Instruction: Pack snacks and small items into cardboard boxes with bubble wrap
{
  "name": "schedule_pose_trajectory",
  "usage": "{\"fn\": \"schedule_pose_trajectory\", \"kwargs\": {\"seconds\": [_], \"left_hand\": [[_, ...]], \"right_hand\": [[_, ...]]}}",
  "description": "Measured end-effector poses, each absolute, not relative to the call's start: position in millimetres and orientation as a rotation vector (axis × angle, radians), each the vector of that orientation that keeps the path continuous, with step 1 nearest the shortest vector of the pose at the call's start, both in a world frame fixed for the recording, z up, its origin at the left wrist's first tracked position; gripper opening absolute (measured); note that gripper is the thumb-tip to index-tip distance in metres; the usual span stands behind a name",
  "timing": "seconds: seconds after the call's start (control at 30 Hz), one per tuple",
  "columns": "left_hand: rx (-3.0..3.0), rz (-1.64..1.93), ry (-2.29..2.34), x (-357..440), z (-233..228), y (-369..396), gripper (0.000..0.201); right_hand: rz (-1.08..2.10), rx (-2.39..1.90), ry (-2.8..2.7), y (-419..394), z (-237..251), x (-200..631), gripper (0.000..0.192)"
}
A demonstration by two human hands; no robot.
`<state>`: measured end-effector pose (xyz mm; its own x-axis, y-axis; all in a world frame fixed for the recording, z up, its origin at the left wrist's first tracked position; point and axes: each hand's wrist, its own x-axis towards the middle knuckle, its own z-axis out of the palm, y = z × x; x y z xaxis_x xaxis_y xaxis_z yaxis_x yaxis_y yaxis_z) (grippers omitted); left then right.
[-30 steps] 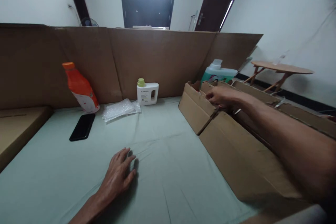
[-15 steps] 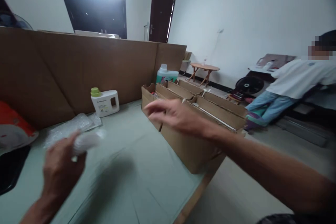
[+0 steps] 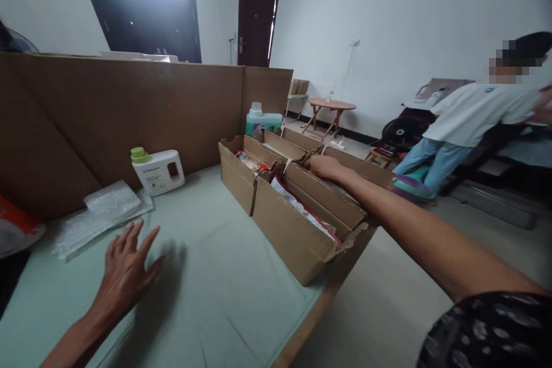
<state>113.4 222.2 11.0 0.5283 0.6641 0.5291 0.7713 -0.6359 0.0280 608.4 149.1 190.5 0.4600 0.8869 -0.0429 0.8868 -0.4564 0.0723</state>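
Seemingly packets in carton [image 3: 297, 230]; left hand [image 3: 125, 267] spread, right hand [image 3: 324, 167] flat on flap.

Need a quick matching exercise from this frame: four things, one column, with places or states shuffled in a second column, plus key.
1. right hand
2. left hand
3. white jug
4. bubble wrap

A. upright by the cardboard wall
B. on a flap of the cardboard box
C. fingers spread, over the green cloth
D. flat on the cloth, left of the jug

Pairs: 1-B, 2-C, 3-A, 4-D
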Motion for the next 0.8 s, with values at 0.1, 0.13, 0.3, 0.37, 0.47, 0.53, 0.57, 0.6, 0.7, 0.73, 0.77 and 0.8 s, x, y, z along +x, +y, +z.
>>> {"fn": "schedule_pose_trajectory", "kwargs": {"seconds": [0.1, 0.13, 0.3, 0.37, 0.47, 0.53, 0.57, 0.6, 0.7, 0.73, 0.77, 0.8], "left_hand": [[-2.612, -0.845, -1.05, 131, 23, 206, 0.042], [-2.622, -0.894, -1.001, 137, 32, 202, 0.041], [-2.657, -1.099, -0.855, 173, 76, 184, 0.04], [-2.67, -1.13, -0.825, 183, 82, 176, 0.036], [-2.692, -1.119, -0.821, 183, 77, 167, 0.03], [-2.699, -1.096, -0.852, 174, 71, 164, 0.028], [-2.699, -1.086, -0.874, 169, 68, 164, 0.027], [-2.699, -1.08, -0.896, 165, 65, 164, 0.027], [-2.708, -1.072, -0.936, 162, 61, 166, 0.025], [-2.715, -1.076, -0.931, 165, 61, 165, 0.025], [-2.722, -1.085, -0.918, 169, 62, 164, 0.025], [-2.729, -1.098, -0.901, 173, 62, 163, 0.025]], "right_hand": [[0.139, 2.634, 1.498, 141, 207, 607, 0.028], [0.2, 2.654, 1.47, 135, 216, 608, 0.031], [0.222, 2.666, 1.397, 121, 242, 608, 0.039], [0.104, 2.63, 1.362, 129, 235, 604, 0.038], [-0.014, 2.603, 1.301, 149, 214, 598, 0.039], [-0.062, 2.598, 1.29, 159, 201, 597, 0.037], [-0.08, 2.598, 1.295, 163, 196, 597, 0.036], [-0.094, 2.6, 1.303, 165, 193, 598, 0.035], [-0.117, 2.612, 1.342, 166, 188, 600, 0.035], [-0.117, 2.614, 1.354, 166, 188, 600, 0.036], [-0.111, 2.616, 1.362, 165, 188, 600, 0.036], [-0.103, 2.614, 1.366, 165, 189, 601, 0.036]]}}
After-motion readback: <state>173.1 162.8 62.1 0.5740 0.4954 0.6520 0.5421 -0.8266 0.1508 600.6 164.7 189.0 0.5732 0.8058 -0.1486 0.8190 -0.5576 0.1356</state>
